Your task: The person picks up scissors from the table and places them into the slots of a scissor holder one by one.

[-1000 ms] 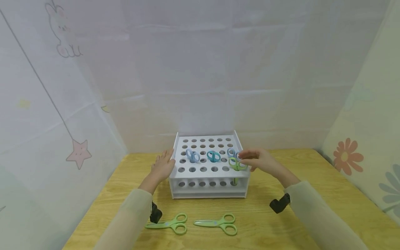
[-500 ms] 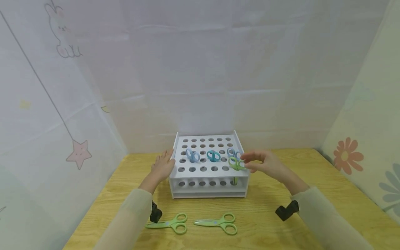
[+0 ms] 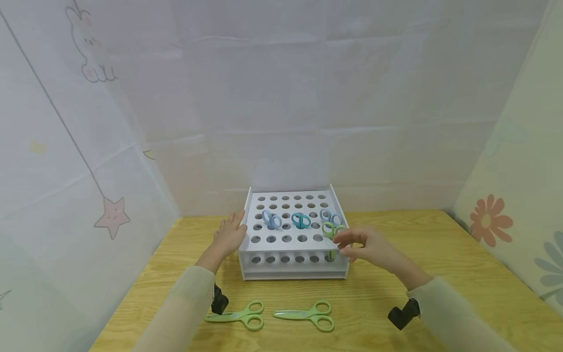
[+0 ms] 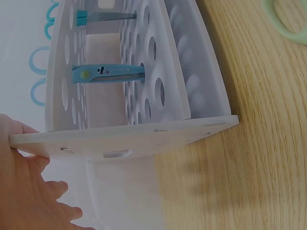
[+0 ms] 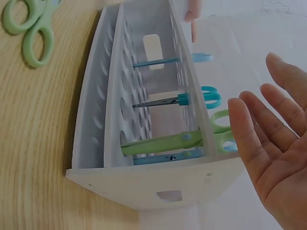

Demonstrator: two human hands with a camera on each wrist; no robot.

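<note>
A white rack point(image 3: 286, 248) with rows of round holes stands on the table. My left hand point(image 3: 229, 234) rests against its left side, fingers extended along the outside, thumb at the top edge. My right hand point(image 3: 367, 247) is at the front right corner, fingers loosely bent, holding nothing. In the right wrist view its fingertips are close to the handles of green scissors point(image 5: 165, 143), which stand blade down in the front right hole. Light blue scissors point(image 3: 331, 218) stand behind them. Teal scissors point(image 3: 301, 220) are upright near the middle, and more light blue scissors point(image 3: 271, 219) farther left.
Two pairs of green scissors lie on the wooden table point(image 3: 396, 298) in front of the rack: left scissors point(image 3: 242, 315) and right scissors point(image 3: 310, 315), handles to the right. A pale patterned sheet point(image 3: 290, 107) hangs behind the rack.
My right hand has drawn back to the right from the green scissors' handles, then come down towards the rack's front right corner. The left hand stays at the rack's side.
</note>
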